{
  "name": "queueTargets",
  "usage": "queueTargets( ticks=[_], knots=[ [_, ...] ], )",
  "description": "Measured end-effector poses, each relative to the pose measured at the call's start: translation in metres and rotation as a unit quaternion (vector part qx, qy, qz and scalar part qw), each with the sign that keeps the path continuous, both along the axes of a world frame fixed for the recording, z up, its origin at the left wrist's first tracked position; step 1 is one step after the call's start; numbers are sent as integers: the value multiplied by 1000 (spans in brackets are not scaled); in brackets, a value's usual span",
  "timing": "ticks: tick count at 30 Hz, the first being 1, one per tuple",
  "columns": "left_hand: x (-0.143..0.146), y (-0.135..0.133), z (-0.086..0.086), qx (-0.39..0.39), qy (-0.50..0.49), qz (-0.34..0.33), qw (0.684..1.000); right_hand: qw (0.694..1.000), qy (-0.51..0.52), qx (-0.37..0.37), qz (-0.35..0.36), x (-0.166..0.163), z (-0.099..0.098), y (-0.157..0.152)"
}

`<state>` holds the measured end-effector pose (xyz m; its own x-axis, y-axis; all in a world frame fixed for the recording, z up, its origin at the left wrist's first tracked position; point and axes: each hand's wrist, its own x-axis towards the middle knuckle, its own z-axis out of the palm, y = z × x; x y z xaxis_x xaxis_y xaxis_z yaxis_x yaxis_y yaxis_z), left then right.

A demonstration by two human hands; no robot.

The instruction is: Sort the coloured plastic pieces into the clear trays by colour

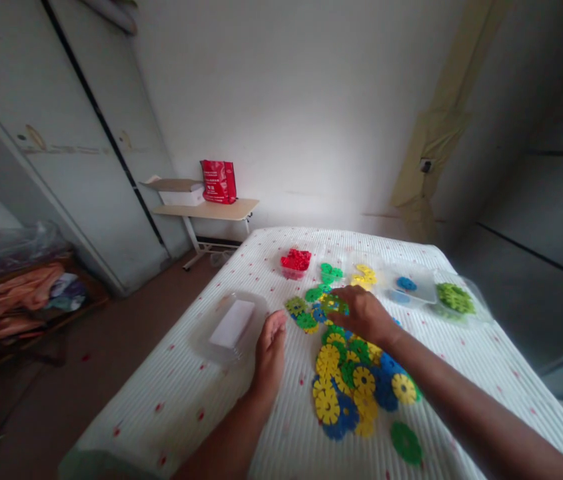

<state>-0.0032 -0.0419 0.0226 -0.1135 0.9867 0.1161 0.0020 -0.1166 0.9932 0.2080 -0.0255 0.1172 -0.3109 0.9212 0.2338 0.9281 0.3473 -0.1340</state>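
Cloth, white and ribbed with red specks [141,393], covers the broad surface before me. Across its middle spreads the heap of slotted plastic discs [328,363], yellow, green and blue, many lying over one another. To the left of it, well apart, sits a clear tub [256,327] with a white slip [234,323] inside. Off to the right, another clear tub [431,293] holds a few blue pieces [406,284], and beside it are light green pieces [455,298]. Red pieces [296,259] fill a container at the far side.

My right hand [364,313] is over the heap's far end, fingers partly curled downward at the discs; whether they grip one I cannot tell. My left hand [271,340] is half open between heap and left tub, palm turned inward, with nothing visible in it.

Because the discs overlap and look thin, I judge a fingertip pinch at a rim works best, sliding the top one off sideways so its slots don't snag a neighbour. My left fingers could steady the edge. One green disc [406,443], lying alone nearest me, looks easiest to lift.
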Motion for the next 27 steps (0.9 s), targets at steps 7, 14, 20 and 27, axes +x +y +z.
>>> queueTargets(
  ticks=[7,14,20,27],
  knots=[
    [-1,-1,4,-8,-26,51,998,997,-28,-24,-68,-81,-31,39],
    [-3,-1,1,-4,-47,53,997,990,-57,-82,-103,-98,-46,49],
    [-3,3,-3,-1,-73,57,996,992,2,-76,-103,-90,-39,49],
    [-3,0,1,-6,-61,56,997,992,118,3,-52,-16,-13,25]
  ],
)
